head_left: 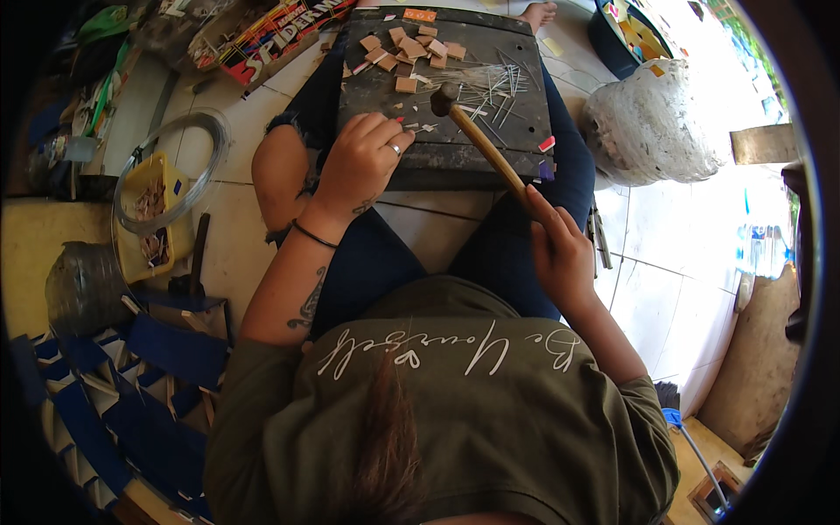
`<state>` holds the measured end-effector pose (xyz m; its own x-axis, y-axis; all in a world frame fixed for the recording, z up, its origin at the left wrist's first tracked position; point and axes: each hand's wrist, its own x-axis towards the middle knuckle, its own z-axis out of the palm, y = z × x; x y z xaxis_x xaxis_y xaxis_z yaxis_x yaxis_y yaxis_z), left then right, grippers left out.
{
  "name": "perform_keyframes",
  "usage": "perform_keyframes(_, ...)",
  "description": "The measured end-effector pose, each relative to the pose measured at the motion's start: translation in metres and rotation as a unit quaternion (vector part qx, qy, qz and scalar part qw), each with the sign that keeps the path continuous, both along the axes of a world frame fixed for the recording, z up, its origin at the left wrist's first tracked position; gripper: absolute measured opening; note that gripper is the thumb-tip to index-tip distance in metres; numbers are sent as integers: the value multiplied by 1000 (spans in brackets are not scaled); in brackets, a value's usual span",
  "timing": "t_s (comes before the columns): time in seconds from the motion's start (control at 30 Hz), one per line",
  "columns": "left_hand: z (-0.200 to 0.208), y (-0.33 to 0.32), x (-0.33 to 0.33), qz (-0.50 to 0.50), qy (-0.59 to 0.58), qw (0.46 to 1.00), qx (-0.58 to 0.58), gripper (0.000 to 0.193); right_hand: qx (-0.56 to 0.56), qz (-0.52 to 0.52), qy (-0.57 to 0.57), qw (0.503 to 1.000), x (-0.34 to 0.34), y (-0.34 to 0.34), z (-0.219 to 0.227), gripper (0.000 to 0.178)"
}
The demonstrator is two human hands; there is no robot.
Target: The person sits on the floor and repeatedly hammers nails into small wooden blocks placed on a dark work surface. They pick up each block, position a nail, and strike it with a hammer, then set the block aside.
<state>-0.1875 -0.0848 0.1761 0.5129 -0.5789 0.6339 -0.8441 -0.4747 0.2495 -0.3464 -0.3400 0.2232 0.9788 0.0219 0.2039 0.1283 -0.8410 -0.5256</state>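
The right hand [558, 243] has a closed grip on the hammer [490, 150], slanting forward-left, and near-left of its head is curled the left hand [357, 157], holding I cannot tell what.

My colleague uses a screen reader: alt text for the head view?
A person's right hand grips a hammer over a dark board bearing brown blocks and metal pins; the left hand is at the board's left side.

The left hand [359, 159] hides what lies beneath it, and the top edge crops the dark tub [606, 51].
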Motion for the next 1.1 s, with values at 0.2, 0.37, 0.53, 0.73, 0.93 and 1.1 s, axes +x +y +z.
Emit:
perform_keyframes(0.2,1,1,1,0,7,1000,26,15,-4,-10,18,1000,1,0,0,49)
perform_keyframes(0.37,1,1,1,-1,2,999,34,14,-11,9,5,1000,1,-2,-1,49)
perform_keyframes(0.53,1,1,0,4,-3,1000,29,14,-21,0,33,999,-2,-4,1,49)
perform_keyframes(0.73,0,4,-2,22,12,999,24,12,14,-14,-42,999,17,-17,4,44)
perform_keyframes(0.93,-4,5,-8,66,105,984,-128,13,-43,-74,-49,995,90,-42,-6,39)
perform_keyframes(1.1,-16,37,-23,162,265,891,-331,13,-144,-77,-78,983,159,-42,-32,39)
